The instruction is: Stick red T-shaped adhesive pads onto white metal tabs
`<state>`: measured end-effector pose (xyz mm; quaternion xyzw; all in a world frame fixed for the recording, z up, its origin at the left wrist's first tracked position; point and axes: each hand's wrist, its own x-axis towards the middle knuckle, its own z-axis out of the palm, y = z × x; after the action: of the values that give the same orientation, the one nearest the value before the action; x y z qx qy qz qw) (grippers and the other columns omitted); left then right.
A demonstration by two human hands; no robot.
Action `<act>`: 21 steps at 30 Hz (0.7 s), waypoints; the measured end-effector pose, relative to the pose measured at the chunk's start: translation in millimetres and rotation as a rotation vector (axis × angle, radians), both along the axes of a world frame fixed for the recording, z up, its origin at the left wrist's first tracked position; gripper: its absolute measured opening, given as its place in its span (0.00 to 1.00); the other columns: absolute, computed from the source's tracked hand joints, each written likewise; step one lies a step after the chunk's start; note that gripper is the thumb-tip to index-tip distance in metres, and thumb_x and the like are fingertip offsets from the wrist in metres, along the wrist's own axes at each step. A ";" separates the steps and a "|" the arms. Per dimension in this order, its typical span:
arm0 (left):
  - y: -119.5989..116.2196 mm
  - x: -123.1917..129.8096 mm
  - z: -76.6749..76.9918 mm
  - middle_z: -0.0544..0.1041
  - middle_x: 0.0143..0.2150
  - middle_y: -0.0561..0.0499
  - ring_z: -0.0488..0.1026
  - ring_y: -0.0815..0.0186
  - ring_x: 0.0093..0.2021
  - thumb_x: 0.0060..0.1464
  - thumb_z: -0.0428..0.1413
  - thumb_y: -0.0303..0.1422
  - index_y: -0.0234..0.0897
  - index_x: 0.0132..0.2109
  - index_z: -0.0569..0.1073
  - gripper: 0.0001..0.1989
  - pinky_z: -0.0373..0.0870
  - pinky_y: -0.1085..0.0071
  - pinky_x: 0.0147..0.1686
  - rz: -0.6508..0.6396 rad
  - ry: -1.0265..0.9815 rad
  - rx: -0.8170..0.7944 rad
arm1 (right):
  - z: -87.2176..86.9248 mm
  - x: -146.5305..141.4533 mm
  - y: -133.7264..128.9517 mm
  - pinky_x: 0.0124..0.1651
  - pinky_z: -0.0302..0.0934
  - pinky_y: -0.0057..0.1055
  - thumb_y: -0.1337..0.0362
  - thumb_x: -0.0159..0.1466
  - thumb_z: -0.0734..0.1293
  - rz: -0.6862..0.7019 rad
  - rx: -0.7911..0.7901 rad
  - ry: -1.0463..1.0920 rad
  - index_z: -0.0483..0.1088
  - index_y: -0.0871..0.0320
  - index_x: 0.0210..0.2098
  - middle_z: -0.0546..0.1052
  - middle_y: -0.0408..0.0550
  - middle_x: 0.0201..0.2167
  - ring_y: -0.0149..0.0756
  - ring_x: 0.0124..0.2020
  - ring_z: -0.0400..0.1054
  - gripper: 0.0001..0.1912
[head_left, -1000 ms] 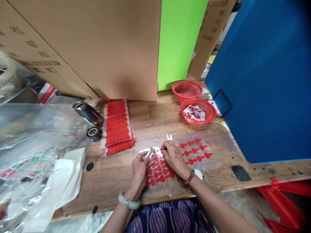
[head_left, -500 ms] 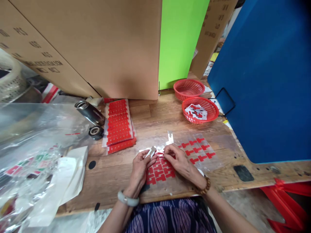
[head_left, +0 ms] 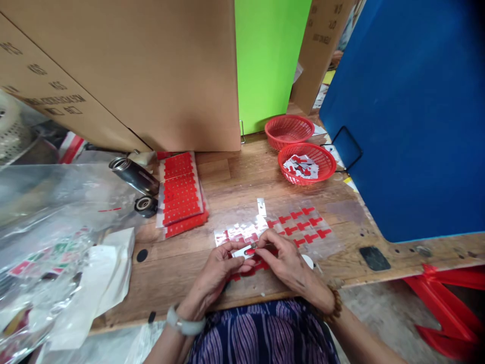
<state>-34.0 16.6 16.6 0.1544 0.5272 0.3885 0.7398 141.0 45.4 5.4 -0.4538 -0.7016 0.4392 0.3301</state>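
Note:
My left hand [head_left: 222, 265] pinches a small flat white plate [head_left: 241, 252] with a dark slot at its right end. Against that end, my right hand [head_left: 282, 260] holds a small red T-shaped sticker [head_left: 250, 250] between thumb and forefinger. Under both hands lies a clear sheet of red stickers [head_left: 303, 226], partly hidden by the fingers. Another white plate [head_left: 261, 207] rests on the far edge of the sheet. A white round piece [head_left: 307, 261] shows beside my right wrist.
Two red baskets [head_left: 329, 161] stand at the back right, the nearer one holding white pieces with red marks. Stacked red sticker sheets [head_left: 182, 192], a dark flask [head_left: 134, 176] and its lid [head_left: 146, 205] are at left. Plastic bags [head_left: 41, 263] cover the far left; a blue panel [head_left: 413, 121] bounds the right.
My left hand has turned the white plate nearly level, and my right hand has brought the red sticker from the sheet to its slotted end. The view has shifted slightly.

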 end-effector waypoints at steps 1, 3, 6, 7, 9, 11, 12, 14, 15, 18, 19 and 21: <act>0.2 1.4 1.2 0.81 0.30 0.43 0.79 0.64 0.29 0.40 0.66 0.23 0.30 0.43 0.72 0.20 0.76 0.73 0.34 0.000 0.001 -0.003 | -0.8 -0.5 -1.5 0.33 0.56 0.28 0.71 0.60 0.62 0.005 -0.003 0.006 0.63 0.55 0.29 0.69 0.40 0.27 0.32 0.29 0.63 0.05; 0.8 3.8 3.3 0.81 0.30 0.43 0.79 0.64 0.28 0.39 0.66 0.22 0.29 0.43 0.72 0.21 0.76 0.74 0.34 0.002 0.008 -0.005 | -0.7 -1.0 -3.9 0.33 0.56 0.27 0.72 0.60 0.61 0.011 -0.017 0.016 0.62 0.55 0.29 0.68 0.40 0.27 0.31 0.29 0.63 0.06; 1.4 6.1 6.4 0.81 0.30 0.43 0.79 0.65 0.28 0.38 0.66 0.22 0.29 0.43 0.71 0.22 0.76 0.74 0.34 0.004 0.022 -0.002 | 2.7 -0.4 -5.8 0.32 0.55 0.27 0.72 0.61 0.59 0.011 -0.038 0.008 0.61 0.55 0.29 0.68 0.40 0.27 0.31 0.29 0.62 0.07; 1.5 6.7 7.3 0.81 0.30 0.43 0.79 0.65 0.28 0.38 0.66 0.22 0.29 0.43 0.71 0.22 0.76 0.74 0.33 0.002 0.026 0.001 | 3.9 0.0 -6.1 0.32 0.55 0.27 0.72 0.61 0.59 0.010 -0.043 0.005 0.61 0.55 0.29 0.68 0.40 0.27 0.31 0.29 0.62 0.07; 1.5 7.6 9.2 0.81 0.29 0.43 0.79 0.64 0.27 0.37 0.66 0.22 0.29 0.43 0.71 0.22 0.75 0.75 0.33 -0.005 0.033 0.004 | 5.8 1.1 -6.4 0.32 0.55 0.27 0.72 0.61 0.59 0.009 -0.050 0.000 0.61 0.55 0.29 0.68 0.40 0.27 0.31 0.29 0.62 0.07; 1.4 8.3 10.7 0.81 0.28 0.43 0.79 0.65 0.27 0.37 0.66 0.23 0.29 0.43 0.71 0.22 0.75 0.76 0.32 -0.011 0.037 0.006 | 6.3 2.1 -6.7 0.33 0.54 0.27 0.73 0.61 0.59 0.014 -0.055 -0.005 0.61 0.55 0.30 0.68 0.40 0.27 0.31 0.29 0.62 0.07; 1.3 8.6 11.2 0.81 0.28 0.43 0.79 0.65 0.27 0.37 0.66 0.23 0.29 0.43 0.71 0.22 0.75 0.76 0.32 -0.013 0.038 0.007 | 6.2 2.4 -6.8 0.33 0.54 0.27 0.73 0.61 0.59 0.015 -0.055 -0.007 0.61 0.55 0.30 0.68 0.40 0.28 0.31 0.29 0.62 0.07; 1.1 9.1 11.8 0.80 0.28 0.43 0.79 0.65 0.27 0.37 0.67 0.23 0.29 0.43 0.71 0.23 0.75 0.76 0.32 -0.018 0.039 0.008 | 5.8 2.7 -7.1 0.33 0.54 0.27 0.73 0.61 0.59 0.015 -0.055 -0.007 0.61 0.55 0.30 0.68 0.39 0.27 0.31 0.29 0.62 0.07; 1.0 9.2 11.9 0.80 0.28 0.43 0.79 0.65 0.28 0.37 0.67 0.23 0.29 0.43 0.71 0.23 0.75 0.76 0.32 -0.021 0.040 0.007 | 5.6 2.7 -7.2 0.32 0.54 0.27 0.73 0.61 0.59 0.014 -0.054 -0.005 0.61 0.55 0.30 0.68 0.39 0.27 0.31 0.29 0.62 0.07; 1.0 9.4 11.9 0.81 0.28 0.43 0.79 0.65 0.28 0.37 0.67 0.24 0.28 0.43 0.70 0.23 0.75 0.76 0.33 -0.022 0.044 0.008 | 5.6 2.3 -7.7 0.32 0.54 0.27 0.73 0.62 0.59 0.016 -0.051 -0.005 0.61 0.55 0.30 0.68 0.39 0.27 0.30 0.29 0.62 0.07; 1.0 9.5 12.0 0.81 0.28 0.43 0.79 0.65 0.28 0.37 0.67 0.24 0.28 0.43 0.70 0.24 0.75 0.76 0.33 -0.022 0.045 0.009 | 5.5 2.1 -7.8 0.33 0.54 0.27 0.73 0.62 0.59 0.016 -0.048 -0.009 0.61 0.55 0.30 0.68 0.40 0.28 0.30 0.29 0.62 0.07; 1.2 9.5 12.5 0.81 0.28 0.43 0.79 0.65 0.28 0.37 0.67 0.24 0.28 0.43 0.70 0.24 0.75 0.76 0.33 -0.021 0.044 0.012 | 5.0 1.7 -8.0 0.33 0.54 0.27 0.73 0.62 0.60 0.012 -0.044 -0.012 0.61 0.55 0.30 0.68 0.40 0.28 0.30 0.29 0.62 0.07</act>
<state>-24.5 17.8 29.1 0.1730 0.5395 0.3803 0.7310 142.7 37.4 10.5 -0.4592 -0.6963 0.4541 0.3132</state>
